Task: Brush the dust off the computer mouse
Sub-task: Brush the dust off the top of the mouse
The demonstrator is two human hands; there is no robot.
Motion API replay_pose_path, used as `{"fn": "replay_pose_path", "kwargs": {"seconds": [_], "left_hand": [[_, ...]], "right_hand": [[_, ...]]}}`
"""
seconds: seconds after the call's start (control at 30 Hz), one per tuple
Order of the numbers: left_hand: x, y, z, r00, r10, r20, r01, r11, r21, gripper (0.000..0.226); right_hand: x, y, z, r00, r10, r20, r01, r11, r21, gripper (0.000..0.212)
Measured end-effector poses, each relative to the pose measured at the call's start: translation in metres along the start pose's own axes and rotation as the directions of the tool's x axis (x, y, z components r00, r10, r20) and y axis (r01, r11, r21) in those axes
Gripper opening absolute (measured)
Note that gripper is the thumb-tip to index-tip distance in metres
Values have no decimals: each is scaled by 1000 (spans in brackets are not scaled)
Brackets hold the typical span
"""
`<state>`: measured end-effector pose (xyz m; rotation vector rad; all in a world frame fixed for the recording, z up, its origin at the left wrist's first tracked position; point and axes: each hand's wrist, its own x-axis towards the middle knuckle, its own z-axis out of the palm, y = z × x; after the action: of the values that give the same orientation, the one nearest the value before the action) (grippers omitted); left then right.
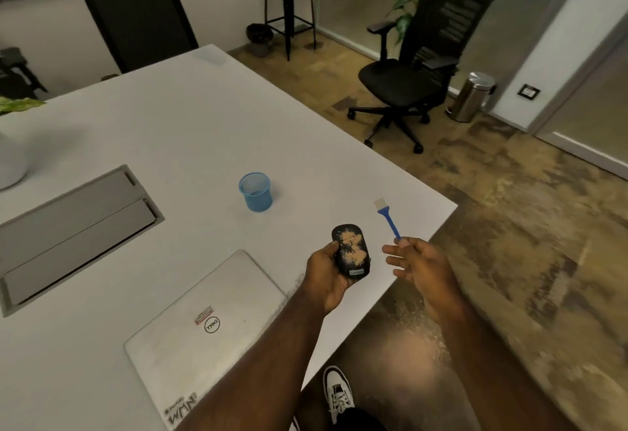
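dusty mouse held up beside a small brush

left hand [328, 277]: raised over the near right part of the white table [204, 118], fingers curled round a black computer mouse [351, 254], thumb on its left edge. mouse lifted clear of the tabletop, top face turned toward the camera, long axis running away from the viewer; tan dust [351, 249] scattered in patches over that face; small light label near its closer end.

right hand [416, 266]: just right of the mouse, apart from it, above the table's right edge. handle end of a blue brush [389, 218] pinched at the fingertips, remaining fingers spread loosely toward the mouse. brush pointing away and slightly left, pale bristle head at the far end, clear of the mouse.

on the table: blue mesh cup [255, 191], upright, beyond the mouse and to its left, well apart from both hands; closed silver laptop [204, 325] lying flat at the near edge, left of the left forearm, with a round logo and stickers on its lid; grey cable hatch [74, 230] set into the surface at left.

beyond the table: black office chair [411, 70] on the patterned floor, metal pedal bin [474, 97] at the wall to its right. white shoe [338, 393] visible below, between the forearms.
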<state>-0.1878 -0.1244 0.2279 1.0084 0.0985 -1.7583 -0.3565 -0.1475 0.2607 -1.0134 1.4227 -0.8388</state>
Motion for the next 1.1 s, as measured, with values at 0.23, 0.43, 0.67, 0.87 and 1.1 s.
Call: {"fn": "replay_pose_path", "kwargs": {"seconds": [0.23,0.43,0.67,0.87,1.1], "left_hand": [[-29,-21,3,991,-83,107,76,995,71,45],[-43,-53,17,987,-135,91,129,989,69,49],[-51,-100,51,980,-154,124,149,988,45,50],[-55,-157,96,980,-158,120,154,987,40,49],[-48,-213,125,972,-197,125,180,974,134,56]], "right_hand": [[-73,24,-59,991,-11,-136,30,990,138,14],[-115,36,-94,985,-15,-172,51,977,209,13],[-133,36,-146,979,-41,-200,102,947,306,13],[-142,39,-206,975,-33,-221,110,932,345,13],[-138,41,-258,968,-102,-231,161,954,253,16]]}}
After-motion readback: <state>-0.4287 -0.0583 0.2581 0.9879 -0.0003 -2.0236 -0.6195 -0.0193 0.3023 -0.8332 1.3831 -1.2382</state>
